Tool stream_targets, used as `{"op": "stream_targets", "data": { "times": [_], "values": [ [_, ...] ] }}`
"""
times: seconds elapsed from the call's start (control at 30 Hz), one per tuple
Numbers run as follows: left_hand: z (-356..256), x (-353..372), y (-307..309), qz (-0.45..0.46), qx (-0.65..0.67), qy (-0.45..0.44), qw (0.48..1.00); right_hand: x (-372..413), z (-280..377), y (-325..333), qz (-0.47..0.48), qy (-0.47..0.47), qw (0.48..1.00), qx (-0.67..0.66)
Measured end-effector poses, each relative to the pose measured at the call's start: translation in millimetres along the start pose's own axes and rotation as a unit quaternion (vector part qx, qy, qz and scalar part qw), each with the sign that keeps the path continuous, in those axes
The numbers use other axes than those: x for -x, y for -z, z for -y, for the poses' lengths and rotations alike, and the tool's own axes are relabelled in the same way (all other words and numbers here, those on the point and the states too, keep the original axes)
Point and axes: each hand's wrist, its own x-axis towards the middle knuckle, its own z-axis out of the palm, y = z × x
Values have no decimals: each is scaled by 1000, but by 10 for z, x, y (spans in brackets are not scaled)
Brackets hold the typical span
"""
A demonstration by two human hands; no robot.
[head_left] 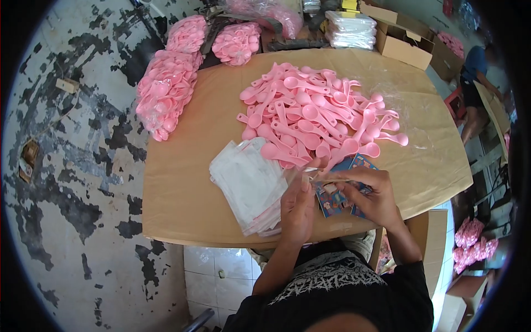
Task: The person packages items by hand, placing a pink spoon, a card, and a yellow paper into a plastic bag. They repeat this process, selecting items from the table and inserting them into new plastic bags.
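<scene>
Both hands meet at the table's near side, in front of a heap of pink plastic spoons (315,108). My left hand (298,209) is closed on what looks like a small clear plastic bag (291,175), partly hidden by the fingers. My right hand (371,193) pinches at the same bag, its fingertips close to the left ones; the exact grip is hard to make out. Beneath the right hand lie blue printed cards (331,206). Left of my left hand rests a stack of clear zip bags (243,182), slightly fanned out.
Brown paper covers the table (182,205). Bulging bags of pink spoons (168,88) stand along its left back edge. At the back are a stack of plastic packs (351,30) and an open cardboard box (406,44). Another person (475,66) is at the far right.
</scene>
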Motion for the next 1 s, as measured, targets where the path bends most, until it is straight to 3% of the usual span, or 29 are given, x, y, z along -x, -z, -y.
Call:
{"op": "stream_targets", "data": {
  "times": [0.1,0.17,0.37,0.47,0.6,0.7,0.8,0.9,1.0],
  "values": [
    [-13,-31,-22,-2,7,2,1000,-42,-36,54,-44,112,986,115],
    [-57,-49,-53,13,18,25,999,-37,-39,56,-78,140,976,144],
    [68,43,-111,-3,29,-18,999,-55,-119,61,-138,196,949,202],
    [56,100,-225,-52,20,11,998,-51,-127,82,-109,198,947,229],
    [29,70,-221,-161,19,-33,986,-41,-104,119,-75,197,946,247],
    [-9,28,-168,-182,10,-97,978,-53,-128,137,-66,176,963,194],
    [-52,35,-109,-188,-8,-128,974,-13,-130,115,-60,27,995,74],
    [-135,51,-69,-152,-14,-128,980,-16,-102,127,19,7,999,-32],
    [-198,72,-42,-107,10,-97,990,-4,-63,129,70,-58,994,-54]
  ]
}}
